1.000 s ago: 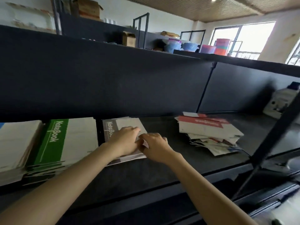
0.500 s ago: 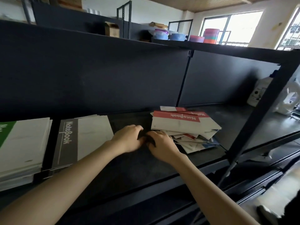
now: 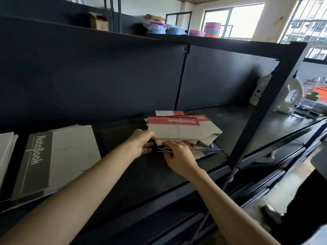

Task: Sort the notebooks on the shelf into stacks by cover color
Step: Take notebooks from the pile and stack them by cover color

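A messy pile of notebooks (image 3: 182, 131) lies mid-shelf, topped by a white one with a red "NoteBook" band; blue and red covers stick out beneath. My left hand (image 3: 141, 143) has its fingers curled at the pile's near left edge, under the top notebooks. My right hand (image 3: 177, 154) is at the pile's front edge, its fingers on the thin edges of lower notebooks. A grey-banded notebook stack (image 3: 58, 160) lies to the left. A further white stack (image 3: 7, 149) shows at the left border.
The dark shelf board (image 3: 141, 174) runs left to right with a back panel behind and a slanted black post (image 3: 261, 110) on the right. Past the post stand a white bottle (image 3: 260, 91) and clutter. Coloured tubs (image 3: 212, 30) sit on the upper shelf.
Both hands left the grey-banded stack and moved right across the shelf to the mixed pile, where they now grip its near edge. The view swung right; the green stack is out of sight.
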`<state>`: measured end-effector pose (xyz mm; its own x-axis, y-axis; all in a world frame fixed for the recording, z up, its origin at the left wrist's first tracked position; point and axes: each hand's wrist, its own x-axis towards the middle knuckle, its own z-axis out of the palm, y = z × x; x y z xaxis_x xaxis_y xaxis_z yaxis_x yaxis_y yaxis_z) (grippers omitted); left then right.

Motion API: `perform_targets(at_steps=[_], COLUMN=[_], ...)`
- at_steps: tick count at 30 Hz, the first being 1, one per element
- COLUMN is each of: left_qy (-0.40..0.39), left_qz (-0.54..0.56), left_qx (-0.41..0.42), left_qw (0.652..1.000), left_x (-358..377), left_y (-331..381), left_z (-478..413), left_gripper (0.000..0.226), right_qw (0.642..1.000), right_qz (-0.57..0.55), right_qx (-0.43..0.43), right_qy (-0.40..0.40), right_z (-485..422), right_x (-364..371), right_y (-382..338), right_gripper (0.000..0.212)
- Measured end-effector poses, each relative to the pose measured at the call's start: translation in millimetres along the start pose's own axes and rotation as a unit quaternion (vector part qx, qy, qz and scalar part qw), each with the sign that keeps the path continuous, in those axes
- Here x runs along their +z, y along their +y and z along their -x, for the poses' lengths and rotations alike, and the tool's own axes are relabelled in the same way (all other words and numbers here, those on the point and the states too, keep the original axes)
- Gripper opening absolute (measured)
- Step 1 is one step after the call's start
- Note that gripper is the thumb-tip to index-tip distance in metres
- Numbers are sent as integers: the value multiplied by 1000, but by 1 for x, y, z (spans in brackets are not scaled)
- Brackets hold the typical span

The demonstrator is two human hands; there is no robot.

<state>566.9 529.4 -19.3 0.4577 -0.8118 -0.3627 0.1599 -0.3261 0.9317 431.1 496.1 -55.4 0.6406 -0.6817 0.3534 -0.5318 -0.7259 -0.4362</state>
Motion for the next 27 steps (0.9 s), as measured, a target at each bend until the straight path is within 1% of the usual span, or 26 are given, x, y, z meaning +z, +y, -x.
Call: perform_targets(at_steps=[2,6,8,10,12,15,17,19,21,22,24,25,27], left_qy=[6,-40,-67,-88,-102,-114,-127,-147,-181,-200,-216,-208,-164], left_qz=[33,82,97,98,86,65,55,42,28,16,-14,-28,-36], left_qx=[-14,-55,-62,-53,-37,-9,-4,0,5,8,12,13,14], left_qw=[999,994,991,990,990,991,990,988,983,980,976,978,986], left_x=[-1,0,0,2,3,3,2,2,5,6,10,10,7], left_y=[0,-2,-5,-8,-12,-19,-24,-29,-34,-36,-40,-43,-52], left_z=[0,18,28,37,44,50,54,57,62,65,73,75,78], left_gripper=[41,17,17,17,18,22,24,25,26,24,21,20,24], right_qw=[1000,997,998,999,999,998,995,980,943,926,901,894,887], right_qz=[-5,-12,0,-1,-10,-40,-72,-165,-281,-315,-345,-352,-364], right_qx=[-1,21,26,26,28,40,55,102,163,188,227,237,239], right_qy=[19,69,60,37,24,32,34,38,67,93,131,142,154], right_z=[1,2,4,7,9,13,16,18,19,19,20,22,28], right_x=[-1,-8,-10,-11,-11,-10,-10,-8,-4,-2,1,1,0], right_y=[3,5,6,5,5,6,5,2,-2,-3,-3,-2,0], right_gripper=[31,41,51,58,58,51,45,36,26,22,25,30,37])
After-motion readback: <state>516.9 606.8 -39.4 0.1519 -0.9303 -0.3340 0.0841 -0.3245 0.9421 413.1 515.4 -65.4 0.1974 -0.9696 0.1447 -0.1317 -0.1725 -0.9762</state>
